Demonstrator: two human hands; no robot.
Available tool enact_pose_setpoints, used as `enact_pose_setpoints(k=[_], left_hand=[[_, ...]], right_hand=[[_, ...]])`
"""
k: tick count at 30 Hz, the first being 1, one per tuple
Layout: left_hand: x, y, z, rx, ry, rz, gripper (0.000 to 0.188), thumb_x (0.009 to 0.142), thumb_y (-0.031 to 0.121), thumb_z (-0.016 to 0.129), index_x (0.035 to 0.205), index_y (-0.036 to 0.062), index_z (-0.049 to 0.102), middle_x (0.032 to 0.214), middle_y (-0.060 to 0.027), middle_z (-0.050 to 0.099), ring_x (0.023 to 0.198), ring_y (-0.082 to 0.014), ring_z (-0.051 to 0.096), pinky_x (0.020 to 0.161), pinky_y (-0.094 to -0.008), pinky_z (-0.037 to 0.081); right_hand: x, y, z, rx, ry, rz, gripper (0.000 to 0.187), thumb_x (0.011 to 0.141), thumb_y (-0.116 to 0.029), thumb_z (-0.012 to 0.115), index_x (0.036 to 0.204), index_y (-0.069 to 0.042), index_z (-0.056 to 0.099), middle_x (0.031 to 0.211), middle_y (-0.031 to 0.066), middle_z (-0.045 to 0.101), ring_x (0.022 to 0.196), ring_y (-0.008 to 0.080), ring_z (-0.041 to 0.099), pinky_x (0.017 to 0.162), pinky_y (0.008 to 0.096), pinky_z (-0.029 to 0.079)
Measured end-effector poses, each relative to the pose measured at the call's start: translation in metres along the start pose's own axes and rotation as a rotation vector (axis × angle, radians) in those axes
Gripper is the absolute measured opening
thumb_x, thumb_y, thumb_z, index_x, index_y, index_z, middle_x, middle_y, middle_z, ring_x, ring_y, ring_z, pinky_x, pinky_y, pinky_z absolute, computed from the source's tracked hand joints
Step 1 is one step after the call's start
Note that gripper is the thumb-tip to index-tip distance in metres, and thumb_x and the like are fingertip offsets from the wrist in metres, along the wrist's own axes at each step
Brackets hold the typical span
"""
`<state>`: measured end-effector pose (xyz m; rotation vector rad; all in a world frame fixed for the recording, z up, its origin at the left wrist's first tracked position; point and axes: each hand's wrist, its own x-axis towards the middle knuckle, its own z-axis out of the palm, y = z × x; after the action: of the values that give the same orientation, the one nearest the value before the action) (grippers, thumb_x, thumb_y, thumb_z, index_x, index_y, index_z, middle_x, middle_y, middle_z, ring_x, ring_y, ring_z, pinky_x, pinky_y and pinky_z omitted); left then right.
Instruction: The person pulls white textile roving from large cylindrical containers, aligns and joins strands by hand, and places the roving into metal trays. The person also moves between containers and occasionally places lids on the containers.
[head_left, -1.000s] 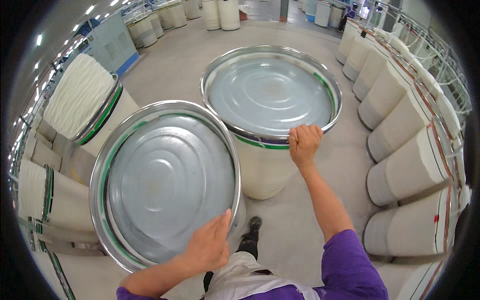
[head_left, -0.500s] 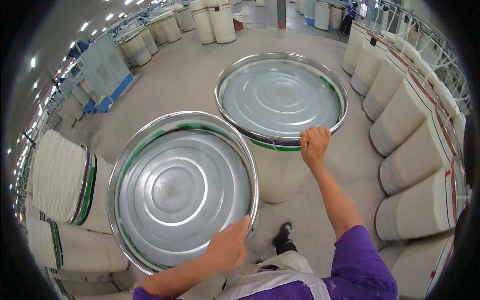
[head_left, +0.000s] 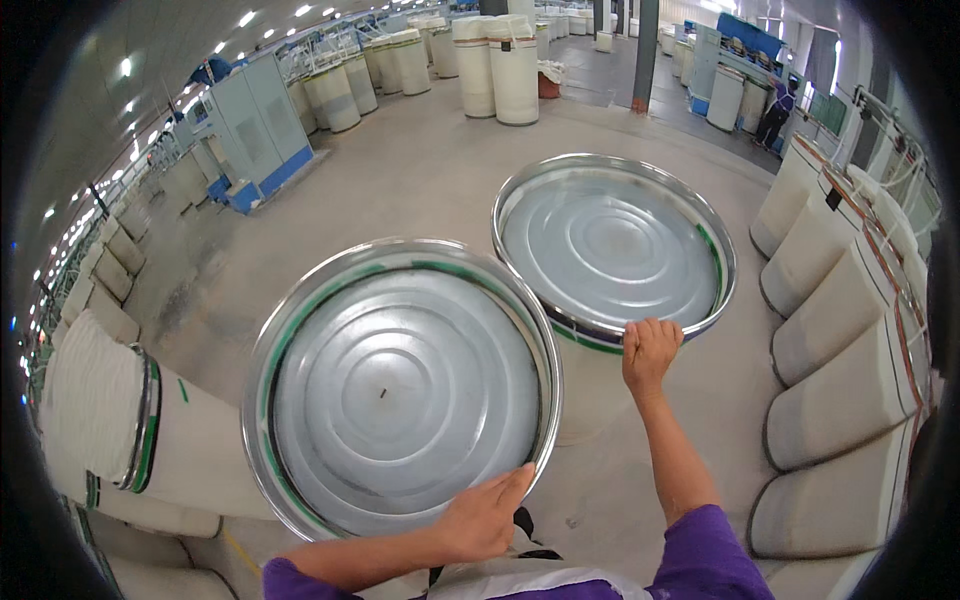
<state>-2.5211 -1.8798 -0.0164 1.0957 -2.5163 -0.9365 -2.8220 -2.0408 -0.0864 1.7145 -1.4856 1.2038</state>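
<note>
Two large round sliver cans with shiny metal rims stand close together in front of me, the near one (head_left: pixel 335 430) at left and the far one (head_left: pixel 612 238) at right. Each shows a grey ringed plate inside and green marks below its rim. My left hand (head_left: pixel 488 515) lies at the near right rim of the left can, gripping it, with the lower fingers partly hidden. With fingers curled over the near rim of the right can, my right hand (head_left: pixel 652 355) holds it. A small dark speck (head_left: pixel 382 393) lies on the left can's plate.
Cans filled with white sliver (head_left: pixel 95 390) stand at the left. A row of tall cream cans (head_left: pixel 850 335) lines the right side. Further back are a grey-blue machine cabinet (head_left: pixel 260 125), a pair of cans (head_left: pixel 514 80), a pillar (head_left: pixel 645 60) and another person (head_left: pixel 777 110).
Both cans and my hands now appear lower and further right in the view, and more of the hall shows behind. Each hand keeps its place on its can's rim.
</note>
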Motion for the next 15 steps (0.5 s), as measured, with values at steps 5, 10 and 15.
enact_pose_setpoints(k=[5,10,15], left_hand=[[0.129,-0.047,-0.031,-0.025,-0.030,0.129,0.067,0.073,0.000,0.052,0.135,-0.0114,0.031,0.129,-0.0294,0.047,0.118,-0.0407,0.049,0.097,-0.0425,0.043],[0.275,-0.082,-0.065,-0.017,-0.010,0.229,0.062,0.072,-0.005,0.049,0.132,-0.0130,0.034,0.126,-0.0296,0.049,0.117,-0.0395,0.051,0.095,-0.0413,0.045],[0.426,-0.120,-0.097,-0.004,-0.066,0.315,0.062,0.071,-0.004,0.051,0.131,-0.0136,0.037,0.124,-0.0285,0.051,0.111,-0.0395,0.054,0.090,-0.0421,0.047]], right_hand=[[0.054,0.100,0.083,0.020,-0.124,0.101,0.021,0.091,-0.022,0.054,0.075,-0.008,0.055,0.073,0.0066,0.051,0.074,0.0274,0.047,0.079,0.0404,0.035],[0.116,0.210,0.184,-0.047,-0.020,0.042,0.020,0.089,-0.020,0.054,0.073,-0.008,0.054,0.072,0.0069,0.050,0.073,0.0276,0.046,0.076,0.0397,0.034],[0.164,0.331,0.288,-0.077,0.017,0.021,0.023,0.088,-0.022,0.054,0.071,-0.007,0.053,0.072,0.0074,0.050,0.073,0.0283,0.046,0.073,0.0401,0.034]])
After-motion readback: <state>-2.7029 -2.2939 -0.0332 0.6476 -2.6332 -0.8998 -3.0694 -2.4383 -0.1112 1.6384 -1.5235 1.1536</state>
